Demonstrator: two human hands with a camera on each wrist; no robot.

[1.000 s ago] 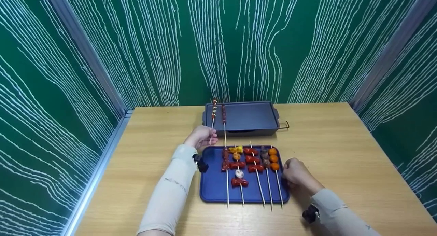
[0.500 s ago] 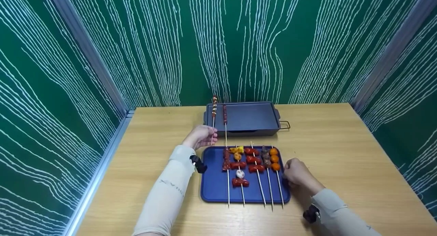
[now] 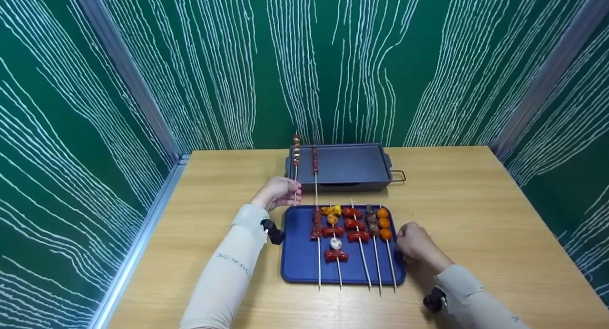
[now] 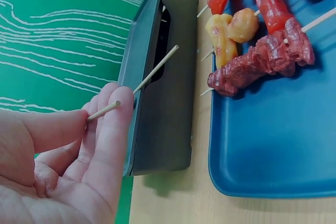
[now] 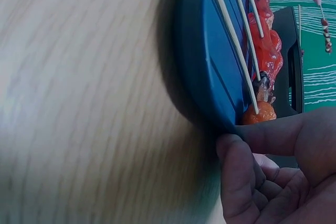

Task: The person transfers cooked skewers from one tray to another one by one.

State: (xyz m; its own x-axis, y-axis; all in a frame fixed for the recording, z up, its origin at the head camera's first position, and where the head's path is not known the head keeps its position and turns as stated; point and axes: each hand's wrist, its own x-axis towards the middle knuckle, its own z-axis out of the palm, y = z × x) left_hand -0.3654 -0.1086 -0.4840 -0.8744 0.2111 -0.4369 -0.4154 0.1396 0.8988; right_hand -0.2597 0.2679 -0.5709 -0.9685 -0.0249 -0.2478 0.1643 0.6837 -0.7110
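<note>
My left hand (image 3: 280,194) pinches the bare stick end of a skewer (image 3: 296,150) threaded with small red and white pieces. This skewer reaches over the left part of a dark grill pan (image 3: 354,164); whether it touches the surface I cannot tell. In the left wrist view the stick (image 4: 105,110) sits between thumb and fingers. Beside it, a skewer of small dark red pieces (image 3: 315,160) lies on the pan, its stick pointing toward the blue tray (image 3: 297,264). With thumb and fingers, my right hand (image 3: 416,243) grips the tray's right rim (image 5: 194,66).
Several skewers lie on the tray: dark red meat (image 3: 317,224), mixed pieces (image 3: 336,244), red pieces (image 3: 354,224), brown meat (image 3: 371,219) and orange balls (image 3: 383,223). A wire handle (image 3: 398,175) juts from the pan's right side. Green patterned walls (image 3: 371,57) enclose the wooden table (image 3: 476,214).
The skewer in my left hand has shifted slightly left over the pan, and its tip has risen a little. My right hand keeps its place at the tray.
</note>
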